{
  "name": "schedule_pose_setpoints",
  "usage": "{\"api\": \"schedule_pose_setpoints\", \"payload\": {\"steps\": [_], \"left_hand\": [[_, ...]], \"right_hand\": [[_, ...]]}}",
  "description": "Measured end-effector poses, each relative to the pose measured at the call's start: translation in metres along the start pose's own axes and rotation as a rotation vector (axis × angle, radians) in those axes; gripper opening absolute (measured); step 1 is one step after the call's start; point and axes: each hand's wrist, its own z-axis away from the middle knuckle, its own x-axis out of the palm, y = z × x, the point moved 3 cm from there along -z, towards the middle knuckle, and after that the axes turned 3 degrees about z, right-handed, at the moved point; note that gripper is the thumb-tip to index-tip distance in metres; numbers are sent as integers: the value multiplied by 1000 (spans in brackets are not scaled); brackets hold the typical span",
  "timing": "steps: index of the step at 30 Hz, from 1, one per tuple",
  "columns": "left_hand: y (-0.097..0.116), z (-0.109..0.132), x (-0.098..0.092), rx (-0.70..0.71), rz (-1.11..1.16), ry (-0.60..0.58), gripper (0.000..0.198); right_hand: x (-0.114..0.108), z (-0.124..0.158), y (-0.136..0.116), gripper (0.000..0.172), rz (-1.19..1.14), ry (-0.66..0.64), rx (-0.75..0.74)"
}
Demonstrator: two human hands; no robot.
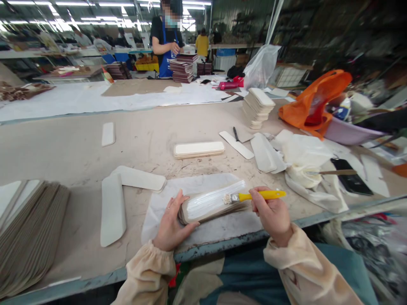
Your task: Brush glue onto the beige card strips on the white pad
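A yellow-handled paintbrush (262,195) is gripped in my right hand (272,215). Its bristles touch the right part of a glossy white, wet-looking panel (210,202), which lies on top of a small stack of grey-beige rounded panels (208,217). Around the left end of that stack is my left hand (173,224), thumb along the near edge and fingers at the far side. Beneath the stack lies a thin white sheet (155,212). Two loose white panels (112,209) rest on the table left of my left hand.
A large stack of panels (38,237) fills the left front. Beyond the sheet lies a low stack (199,149). On the right are a taller stack (259,108), a scraper (237,134), a plastic bag of pale paste (305,169), a phone (351,177) and an orange bag (314,103).
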Motion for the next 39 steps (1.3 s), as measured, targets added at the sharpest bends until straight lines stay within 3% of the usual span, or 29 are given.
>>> {"api": "schedule_pose_setpoints", "payload": {"steps": [10, 14, 19, 23, 27, 34, 39], "left_hand": [[-3, 0, 0, 19, -58, 11, 97], [-3, 1, 1, 20, -67, 11, 98], [-3, 1, 1, 16, -73, 6, 97], [-3, 0, 0, -1, -80, -5, 97], [-4, 1, 1, -2, -77, -4, 95], [-7, 2, 1, 5, -59, 0, 95], [-5, 2, 1, 0, -70, 9, 94]], "right_hand": [[-39, -16, 21, 52, 222, 225, -17], [-46, -12, 24, 38, 225, 274, -7], [-40, -7, 17, 29, 28, 327, -57], [-14, -8, 8, 25, -173, 187, -64], [2, -9, 6, 27, -153, 83, -71], [-29, -12, 25, 31, 84, 296, -24], [-38, -4, 26, 27, -48, 314, -49]]}}
